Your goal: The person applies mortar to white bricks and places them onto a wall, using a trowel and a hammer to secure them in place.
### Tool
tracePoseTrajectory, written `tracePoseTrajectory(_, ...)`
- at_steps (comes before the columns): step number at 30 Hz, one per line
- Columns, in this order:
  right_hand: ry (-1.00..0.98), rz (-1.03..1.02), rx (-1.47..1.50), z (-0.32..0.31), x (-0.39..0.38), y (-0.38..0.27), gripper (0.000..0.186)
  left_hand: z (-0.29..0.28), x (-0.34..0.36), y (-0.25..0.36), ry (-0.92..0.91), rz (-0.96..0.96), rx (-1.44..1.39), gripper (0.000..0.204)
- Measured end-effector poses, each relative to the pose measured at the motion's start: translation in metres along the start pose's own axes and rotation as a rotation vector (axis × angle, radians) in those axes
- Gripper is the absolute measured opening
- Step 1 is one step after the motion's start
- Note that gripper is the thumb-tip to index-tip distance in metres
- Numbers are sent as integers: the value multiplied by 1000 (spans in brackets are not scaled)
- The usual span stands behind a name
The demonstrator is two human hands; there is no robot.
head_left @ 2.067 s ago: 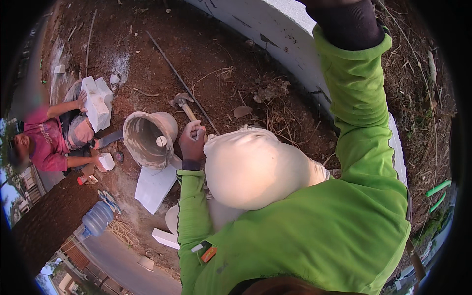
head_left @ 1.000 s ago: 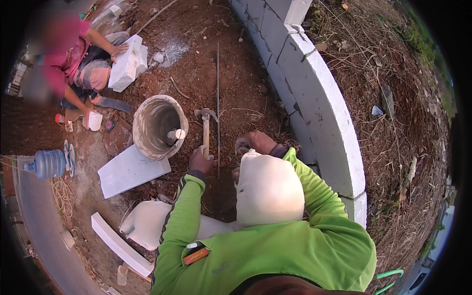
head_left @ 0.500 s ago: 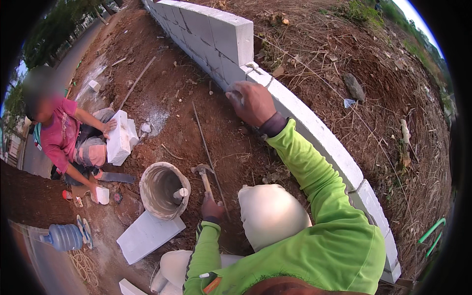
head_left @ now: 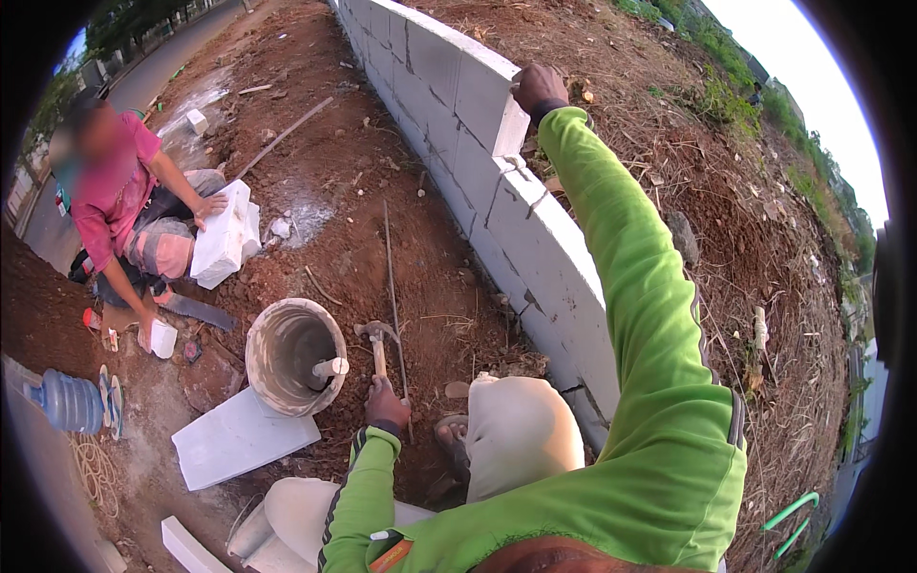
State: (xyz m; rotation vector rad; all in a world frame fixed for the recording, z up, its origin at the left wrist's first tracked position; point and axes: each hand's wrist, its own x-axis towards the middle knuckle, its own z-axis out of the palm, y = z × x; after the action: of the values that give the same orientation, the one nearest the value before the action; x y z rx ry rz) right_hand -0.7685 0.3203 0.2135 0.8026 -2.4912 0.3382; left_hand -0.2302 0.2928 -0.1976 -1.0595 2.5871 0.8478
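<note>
Left hand [head_left: 385,405]: is grasping the hammer [head_left: 380,357], head pointing forward.
Right hand [head_left: 541,88]: is resting at the end block's [head_left: 481,99] near top corner; gripping or not, cannot tell.
End block: is running lengthwise along the wall [head_left: 546,250], ahead-right, right hand nearer.

A head-worn fisheye camera is looking steeply down and forward over the wearer's green jacket [head_left: 592,516], catching the left hand [head_left: 385,403] and right hand [head_left: 541,89] at close range while the block wall [head_left: 535,258] is receding toward the top edge.
</note>
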Motion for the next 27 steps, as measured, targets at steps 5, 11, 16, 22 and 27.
tracePoseTrajectory(5, 2, 54, 51, 4, 7, -7, 19, -1, -1, -4, -11, -15, -13, 87)
tracePoseTrajectory(11, 57, 10, 59, 4, 6, -6, 16, 0, 0, -3, -11, -20, -26, 87)
tracePoseTrajectory(16, 45, -3, 9, 6, 14, -1, 14, -1, 1, -1, -17, -10, -28, 87)
tracePoseTrajectory(22, 52, -24, 34, 3, 11, 1, 15, 0, 2, 0, -25, -12, -29, 87)
tracePoseTrajectory(27, -57, 4, 13, -11, -2, -11, 23, 0, 1, -5, -32, -37, -30, 88)
